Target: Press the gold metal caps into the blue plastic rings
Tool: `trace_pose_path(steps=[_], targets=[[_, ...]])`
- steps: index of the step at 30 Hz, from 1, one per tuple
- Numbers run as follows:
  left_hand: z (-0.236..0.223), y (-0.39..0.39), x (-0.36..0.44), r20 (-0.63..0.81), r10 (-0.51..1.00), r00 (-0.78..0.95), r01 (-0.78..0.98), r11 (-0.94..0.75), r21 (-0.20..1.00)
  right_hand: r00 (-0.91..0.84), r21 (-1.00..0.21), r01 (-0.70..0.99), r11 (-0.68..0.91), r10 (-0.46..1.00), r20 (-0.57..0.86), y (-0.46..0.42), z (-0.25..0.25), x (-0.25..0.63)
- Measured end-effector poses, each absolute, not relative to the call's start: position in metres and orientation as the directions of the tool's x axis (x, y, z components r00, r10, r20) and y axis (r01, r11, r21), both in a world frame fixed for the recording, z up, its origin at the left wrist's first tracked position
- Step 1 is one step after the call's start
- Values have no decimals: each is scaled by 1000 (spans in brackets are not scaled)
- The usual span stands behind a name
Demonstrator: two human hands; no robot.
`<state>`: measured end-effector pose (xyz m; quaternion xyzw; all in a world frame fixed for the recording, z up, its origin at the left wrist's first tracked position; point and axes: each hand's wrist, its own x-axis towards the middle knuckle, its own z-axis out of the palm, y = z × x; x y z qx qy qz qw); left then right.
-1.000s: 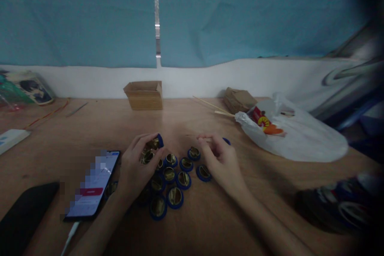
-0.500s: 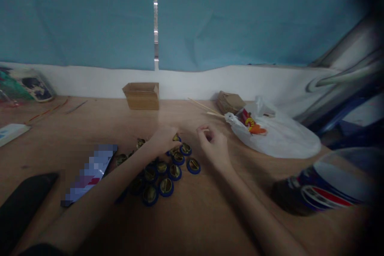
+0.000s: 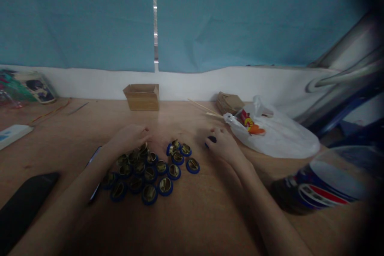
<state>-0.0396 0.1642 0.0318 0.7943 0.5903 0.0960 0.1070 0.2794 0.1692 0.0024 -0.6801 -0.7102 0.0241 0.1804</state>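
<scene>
Several round pin-back button badges with blue rims and gold-coloured backs lie in a loose pile on the wooden table. At the pile's far left edge is my left hand, its fingers curled together; what they hold, if anything, is hidden. My right hand is to the right of the pile, closed around a small dark round badge that shows between thumb and fingers. A little apart from the pile, one badge lies pin side up, nearest to my right hand.
An open cardboard box stands by the wall. At right are a white plastic bag, a brown paper packet, thin sticks and a Pepsi cup. A phone lies partly under my left forearm, beside a black object.
My left hand has moved left, away from the badges in the middle, and its forearm now covers most of the phone. My right hand has shifted slightly right and turned, showing the dark badge.
</scene>
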Motion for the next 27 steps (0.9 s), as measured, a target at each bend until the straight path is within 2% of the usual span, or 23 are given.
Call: trace_pose_path(steps=[5, 12, 15, 20, 27], targets=[[17, 158, -58, -45, 943, 330, 919, -310, 243, -63, -174, 982, 76, 995, 79, 165, -2, 274], [8, 167, -61, -89, 924, 372, 892, -329, 309, -61, -98, 993, 68, 995, 77, 165, -1, 273], [5, 168, -66, -106, 921, 374, 889, -324, 323, -61, -93, 993, 70, 994, 95, 165, -1, 274], [1, 171, -70, -67, 958, 279, 935, -256, 245, -53, -102, 992, 69, 987, 155, 164, 4, 273], [-1, 168, -72, 18, 988, 153, 969, -154, 192, -43, -161, 982, 100, 945, 325, 160, 18, 263]])
